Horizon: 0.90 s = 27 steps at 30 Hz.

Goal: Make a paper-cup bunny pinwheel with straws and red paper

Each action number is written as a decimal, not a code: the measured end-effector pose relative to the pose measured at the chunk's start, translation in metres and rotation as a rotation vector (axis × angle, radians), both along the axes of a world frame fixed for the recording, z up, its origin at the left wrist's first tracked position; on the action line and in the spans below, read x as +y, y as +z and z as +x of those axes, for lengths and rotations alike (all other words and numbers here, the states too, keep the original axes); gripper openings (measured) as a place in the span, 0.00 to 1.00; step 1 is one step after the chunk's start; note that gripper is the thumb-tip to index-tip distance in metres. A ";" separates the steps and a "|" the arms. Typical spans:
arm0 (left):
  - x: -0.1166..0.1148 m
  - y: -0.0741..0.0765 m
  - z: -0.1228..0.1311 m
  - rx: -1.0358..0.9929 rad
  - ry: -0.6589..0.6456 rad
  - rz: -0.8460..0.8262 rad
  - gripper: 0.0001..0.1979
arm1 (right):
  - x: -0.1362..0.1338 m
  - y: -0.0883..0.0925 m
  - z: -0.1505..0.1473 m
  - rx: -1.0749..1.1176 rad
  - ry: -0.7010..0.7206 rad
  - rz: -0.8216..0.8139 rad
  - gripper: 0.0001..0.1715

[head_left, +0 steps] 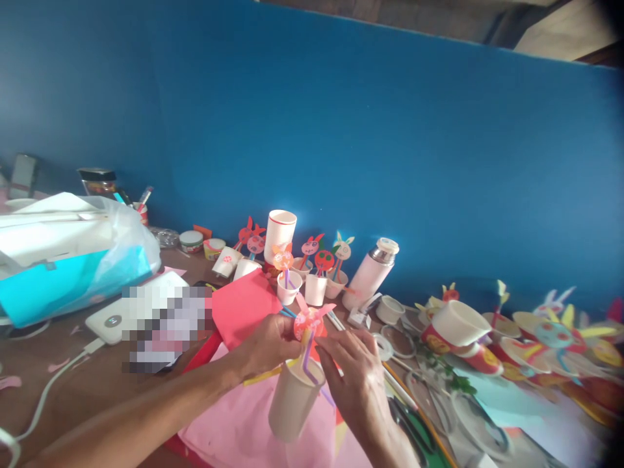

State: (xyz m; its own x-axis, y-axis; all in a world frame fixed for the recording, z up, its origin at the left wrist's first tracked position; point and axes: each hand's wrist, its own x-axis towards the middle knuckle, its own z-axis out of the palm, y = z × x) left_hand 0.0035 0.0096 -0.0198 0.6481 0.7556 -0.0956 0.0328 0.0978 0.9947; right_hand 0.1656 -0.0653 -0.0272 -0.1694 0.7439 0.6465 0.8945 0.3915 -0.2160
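Note:
A white paper cup [296, 400] stands tilted in front of me with bent purple and yellow straws [306, 361] coming out of its top. On the straws sits an orange-pink paper rabbit face [309, 323] with two pointed ears. My left hand [273, 341] is closed at the left edge of that rabbit face, pinching it. My right hand [355, 367] is beside its right edge, fingers stretched out and slightly bent, the fingertips close to the face. Whether they touch it I cannot tell. Beneath the cup lies pink paper [234, 422].
Several cups with paper animal faces [324, 261] line the blue wall [341, 130], beside a pink thermos [369, 276]. Red paper [246, 302], a white power bank [139, 305] and a plastic bag [73, 240] are left. Tape rolls [397, 341], scissors [414, 422] and more decorated cups [458, 325] fill the right.

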 end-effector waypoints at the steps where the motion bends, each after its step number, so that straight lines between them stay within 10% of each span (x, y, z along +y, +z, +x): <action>1: 0.000 0.000 0.000 0.004 0.000 0.005 0.10 | 0.000 0.002 -0.001 0.007 -0.010 -0.016 0.11; 11: 0.001 0.009 -0.006 -0.017 0.023 0.092 0.05 | 0.007 0.037 0.002 0.236 -0.100 -0.041 0.11; 20: 0.000 0.007 -0.004 -0.209 0.002 -0.140 0.07 | 0.016 0.018 -0.007 0.848 -0.072 -0.296 0.12; 27: 0.001 0.004 -0.002 -0.278 -0.034 -0.186 0.09 | 0.024 0.014 -0.013 1.240 0.223 -0.667 0.17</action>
